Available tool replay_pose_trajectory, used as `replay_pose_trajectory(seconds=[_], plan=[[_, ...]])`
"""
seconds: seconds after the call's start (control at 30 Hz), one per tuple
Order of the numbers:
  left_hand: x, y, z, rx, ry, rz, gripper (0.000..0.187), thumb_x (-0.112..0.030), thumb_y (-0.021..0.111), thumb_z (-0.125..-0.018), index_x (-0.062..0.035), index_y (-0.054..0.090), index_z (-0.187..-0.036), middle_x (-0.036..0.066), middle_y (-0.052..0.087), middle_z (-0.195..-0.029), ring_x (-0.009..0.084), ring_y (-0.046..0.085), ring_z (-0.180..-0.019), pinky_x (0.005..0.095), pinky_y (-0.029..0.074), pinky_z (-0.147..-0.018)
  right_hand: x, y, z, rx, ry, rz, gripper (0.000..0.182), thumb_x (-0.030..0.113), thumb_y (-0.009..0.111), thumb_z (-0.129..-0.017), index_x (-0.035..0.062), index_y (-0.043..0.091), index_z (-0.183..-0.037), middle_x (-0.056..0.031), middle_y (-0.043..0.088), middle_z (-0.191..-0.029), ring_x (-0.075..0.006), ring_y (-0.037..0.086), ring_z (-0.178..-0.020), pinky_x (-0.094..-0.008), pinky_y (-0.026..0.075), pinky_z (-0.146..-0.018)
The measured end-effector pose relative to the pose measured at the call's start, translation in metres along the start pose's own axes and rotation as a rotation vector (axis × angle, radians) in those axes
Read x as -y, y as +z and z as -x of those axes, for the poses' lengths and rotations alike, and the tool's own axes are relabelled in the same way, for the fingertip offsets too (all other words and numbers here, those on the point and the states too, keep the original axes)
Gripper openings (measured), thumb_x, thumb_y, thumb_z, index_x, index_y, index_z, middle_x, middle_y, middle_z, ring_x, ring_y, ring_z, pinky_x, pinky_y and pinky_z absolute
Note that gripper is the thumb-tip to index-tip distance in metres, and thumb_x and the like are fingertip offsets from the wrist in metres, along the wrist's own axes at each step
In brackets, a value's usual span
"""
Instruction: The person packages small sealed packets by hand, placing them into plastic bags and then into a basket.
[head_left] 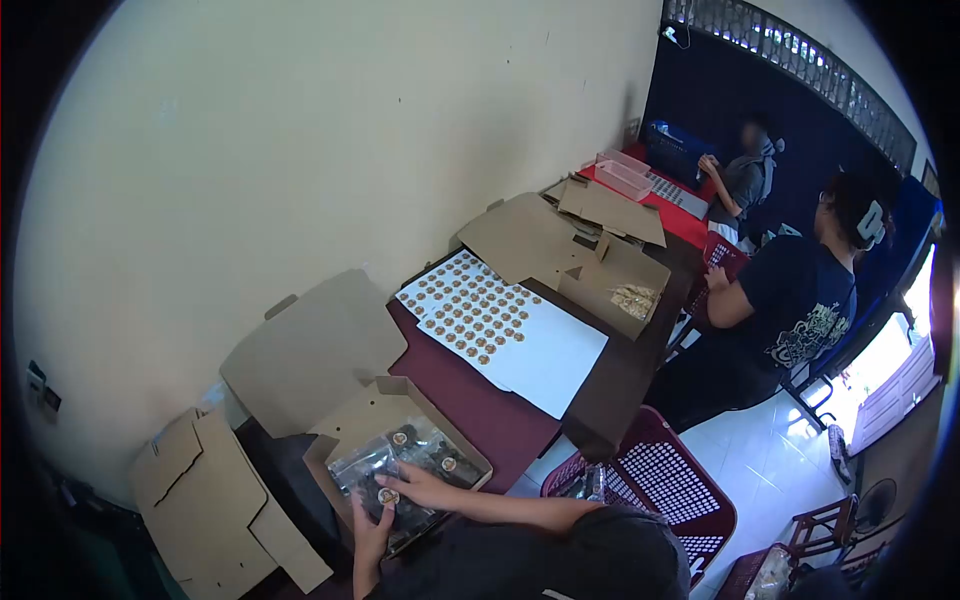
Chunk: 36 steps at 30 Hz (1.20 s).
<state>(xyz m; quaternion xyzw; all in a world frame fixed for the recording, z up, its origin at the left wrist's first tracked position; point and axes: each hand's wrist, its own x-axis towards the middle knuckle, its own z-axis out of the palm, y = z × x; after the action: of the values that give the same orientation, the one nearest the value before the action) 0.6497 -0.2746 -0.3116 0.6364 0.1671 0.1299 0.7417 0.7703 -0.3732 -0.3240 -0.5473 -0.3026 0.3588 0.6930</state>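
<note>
My left hand [371, 532] grips the lower left side of a clear plastic bag [362, 468] with dark contents and a round label. Reaching in from the right, my right hand [424, 487] has its fingers on the same bag, near the label. The bag is over an open cardboard box [352, 416], whose lid stands up against the wall. More clear bags with round labels [448, 464] lie inside the box. My forearms and sleeve hide part of its near side.
Folded cardboard [205, 500] lies to the left. Sheets of round stickers [478, 310] lie on the table beyond the box. Another open box [630, 268] holds small packets. A dark red plastic basket [670, 480] stands at my right. Two people [785, 300] [742, 185] are farther along.
</note>
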Motion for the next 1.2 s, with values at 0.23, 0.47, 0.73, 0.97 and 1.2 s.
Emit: replay_pose_trajectory(seconds=[0.23,0.47,0.73,0.97,1.2], plan=[[0.032,0.007,-0.004,-0.064,0.037,-0.031,0.075,-0.012,0.066,-0.079,-0.0044,0.016,-0.135,0.014,0.030,-0.131,0.0253,0.033,-0.121,0.0355,0.027,-0.101,-0.010,-0.022,0.013,0.046,0.039,0.143,0.049,0.031,0.058,-0.088,-0.0033,0.045,-0.120,-0.0096,0.054,-0.112,-0.0138,0.048,-0.104,-0.0294,0.037,-0.093],[0.015,0.009,-0.003,0.075,0.100,-0.240,0.075,-0.008,0.063,-0.078,-0.0061,0.014,-0.135,0.016,0.030,-0.129,0.0255,0.033,-0.121,0.0365,0.026,-0.102,-0.005,-0.018,0.013,-0.001,0.136,0.051,0.043,0.034,0.052,-0.091,-0.0005,0.049,-0.117,-0.0064,0.056,-0.108,-0.0114,0.049,-0.099,-0.0277,0.040,-0.088],[0.026,0.009,-0.002,0.049,-0.026,0.014,0.081,-0.004,0.062,-0.078,-0.0109,0.007,-0.138,0.016,0.027,-0.134,0.0254,0.030,-0.124,0.0365,0.026,-0.102,0.011,-0.032,0.010,0.278,0.131,0.203,0.049,0.031,0.058,-0.089,0.0002,0.043,-0.124,-0.0065,0.053,-0.114,-0.0131,0.048,-0.105,-0.0294,0.038,-0.092],[0.019,0.015,-0.003,0.086,0.072,-0.142,0.082,-0.005,0.065,-0.077,-0.0112,0.009,-0.137,0.017,0.031,-0.130,0.0255,0.034,-0.121,0.0359,0.031,-0.100,0.003,-0.034,0.005,0.175,0.187,-0.062,0.045,0.033,0.054,-0.090,0.0009,0.047,-0.121,-0.0071,0.055,-0.113,-0.0125,0.049,-0.105,-0.0280,0.039,-0.090],[-0.001,0.022,-0.009,0.020,-0.062,0.024,0.075,-0.009,0.067,-0.078,-0.0112,0.017,-0.135,0.017,0.044,-0.120,0.0238,0.045,-0.112,0.0358,0.036,-0.095,0.006,-0.046,-0.001,0.263,0.397,0.448,0.049,0.038,0.058,-0.087,-0.0005,0.050,-0.117,-0.0074,0.059,-0.107,-0.0138,0.053,-0.101,-0.0281,0.041,-0.089]])
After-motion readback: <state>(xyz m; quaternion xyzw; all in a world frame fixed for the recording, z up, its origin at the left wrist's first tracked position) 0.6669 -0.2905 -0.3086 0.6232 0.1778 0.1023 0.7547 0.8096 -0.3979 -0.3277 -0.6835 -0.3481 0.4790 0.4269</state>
